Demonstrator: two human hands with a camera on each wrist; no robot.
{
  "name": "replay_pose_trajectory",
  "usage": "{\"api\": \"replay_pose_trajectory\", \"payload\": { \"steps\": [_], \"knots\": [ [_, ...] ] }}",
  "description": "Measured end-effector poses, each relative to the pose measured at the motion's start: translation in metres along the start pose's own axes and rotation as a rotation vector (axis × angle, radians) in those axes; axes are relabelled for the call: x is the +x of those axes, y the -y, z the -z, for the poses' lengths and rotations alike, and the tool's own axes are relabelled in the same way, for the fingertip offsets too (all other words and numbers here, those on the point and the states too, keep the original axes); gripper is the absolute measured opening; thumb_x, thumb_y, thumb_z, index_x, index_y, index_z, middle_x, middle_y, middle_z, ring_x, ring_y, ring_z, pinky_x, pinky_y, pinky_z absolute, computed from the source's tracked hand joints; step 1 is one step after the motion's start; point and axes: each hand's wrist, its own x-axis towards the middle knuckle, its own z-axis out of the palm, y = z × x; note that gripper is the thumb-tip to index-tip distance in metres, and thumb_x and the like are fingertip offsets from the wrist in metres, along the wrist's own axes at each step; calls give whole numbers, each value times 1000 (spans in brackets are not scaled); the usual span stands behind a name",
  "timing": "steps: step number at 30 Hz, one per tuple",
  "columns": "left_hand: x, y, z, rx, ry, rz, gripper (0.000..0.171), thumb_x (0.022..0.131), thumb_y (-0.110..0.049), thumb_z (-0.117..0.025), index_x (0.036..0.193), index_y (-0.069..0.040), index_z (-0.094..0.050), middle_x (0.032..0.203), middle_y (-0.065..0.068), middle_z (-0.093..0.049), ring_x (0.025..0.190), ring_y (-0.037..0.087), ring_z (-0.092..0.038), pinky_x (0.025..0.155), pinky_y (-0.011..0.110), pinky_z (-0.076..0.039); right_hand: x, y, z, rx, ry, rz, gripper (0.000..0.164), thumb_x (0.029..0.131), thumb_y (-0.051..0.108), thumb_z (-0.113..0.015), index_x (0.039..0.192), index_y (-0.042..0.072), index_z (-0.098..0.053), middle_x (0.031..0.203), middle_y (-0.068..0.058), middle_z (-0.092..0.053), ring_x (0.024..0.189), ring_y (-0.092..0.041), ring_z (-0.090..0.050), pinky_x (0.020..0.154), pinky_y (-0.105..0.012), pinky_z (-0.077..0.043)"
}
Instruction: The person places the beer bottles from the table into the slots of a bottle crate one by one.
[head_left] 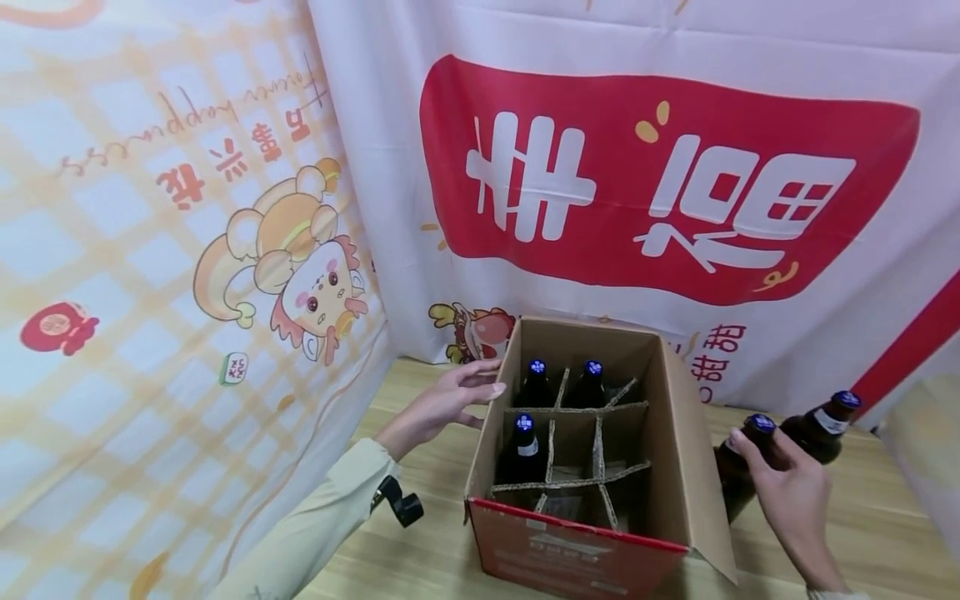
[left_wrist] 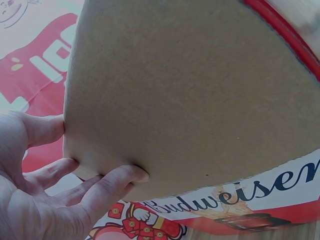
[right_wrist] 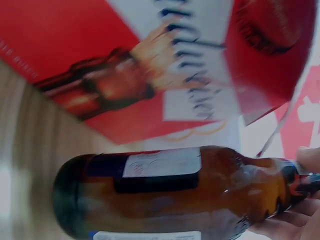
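Right wrist, hand [right_wrist: 295, 225] gripping bottle [right_wrist: 165, 200], cropped "Budweiser" on carton [right_wrist: 125, 85]

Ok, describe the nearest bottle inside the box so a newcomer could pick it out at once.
Find the open box, then its left wall, which the left hand touches. Just inside, in the cardboard divider, stands a blue-capped bottle with a white neck label. Unlike the two bottles beyond, it sits alone in its row.

R hand [right_wrist: 300, 222] gripping brown btl [right_wrist: 165, 192] by neck, red/wht carton [right_wrist: 165, 65] nearby (lettering blurry), wood-grain surface [right_wrist: 35, 132] at L
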Motion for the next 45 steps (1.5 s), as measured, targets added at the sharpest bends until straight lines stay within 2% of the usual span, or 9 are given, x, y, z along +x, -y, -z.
{"api": "replay_pose_trajectory", "payload": {
  "steps": [5, 11, 17, 21, 25, 32, 34, 41, 45],
  "knots": [
    [1, 1, 6, 19, -27, 1, 65, 102, -31, -69, 160, -18, -43, 160, 19, -46, 138, 39, -53, 94, 49, -61, 10, 31, 4, 41, 73, -8, 13, 85, 6, -87, 92, -1, -78, 71, 41, -59, 63, 18, -58, 55, -3, -44],
    [1, 0, 7, 24, -1, 1, 66, 102, -32, -68, 161, -17, -41, 160, 20, -46, 139, 39, -53, 95, 49, -61, 21, 48, 20, 74, 32, -37, 18, 84, 4, -86, 96, -8, -77, 72, 41, -61, 63, 18, -60, 56, -2, -46],
    [1, 0, 6, 3, -15, 2, 65, 102, -31, -68, 160, -16, -42, 159, 21, -47, 139, 40, -52, 95, 49, -61, 33, 61, 36, 26, 12, -50, 21, 86, 12, -87, 96, -3, -78, 72, 39, -61, 61, 16, -58, 59, -1, -45],
    [1, 1, 5, -6, -8, 5, 65, 103, -30, -68, 161, -17, -41, 160, 20, -45, 141, 40, -50, 95, 49, -61, 38, 75, 44, 49, 23, -58, 26, 87, 12, -86, 106, -4, -78, 79, 40, -64, 71, 18, -63, 65, 0, -48],
    [1, 2, 5, -8, -10, 6, 65, 103, -31, -68, 160, -17, -42, 160, 20, -46, 141, 40, -51, 95, 48, -61, 40, 92, 49, 87, 35, -59, 28, 88, 10, -85, 112, -3, -79, 84, 36, -68, 76, 16, -67, 68, -2, -51],
    [4, 0, 3, -14, -10, -5, 64, 103, -29, -68, 160, -17, -42, 160, 20, -46, 141, 41, -51, 96, 49, -61, 43, 127, 59, 77, 90, -145, 39, 90, 16, -85, 127, 9, -77, 90, 35, -69, 79, 13, -68, 72, -3, -52],
    [5, 1, 2, -14, -8, -6, 64, 103, -29, -68, 160, -18, -43, 160, 20, -46, 140, 40, -51, 96, 49, -61, 44, 135, 61, 80, 106, -135, 39, 90, 16, -84, 128, 10, -76, 93, 34, -70, 81, 12, -69, 73, -3, -52],
    [5, 3, -2, -20, -3, -1, 65, 102, -30, -69, 160, -18, -43, 159, 20, -47, 139, 40, -52, 95, 49, -61, 52, 167, 74, 102, 192, -6, 41, 95, 12, -78, 135, 9, -71, 111, 26, -73, 96, 10, -70, 84, -4, -50],
    [3, 2, -3, -20, 1, -8, 64, 103, -28, -67, 161, -17, -41, 160, 21, -46, 139, 40, -52, 95, 49, -61, 61, 188, 82, 87, 230, 19, 43, 97, 16, -76, 139, 13, -69, 115, 23, -74, 99, 7, -69, 85, -2, -49]
  ]
}}
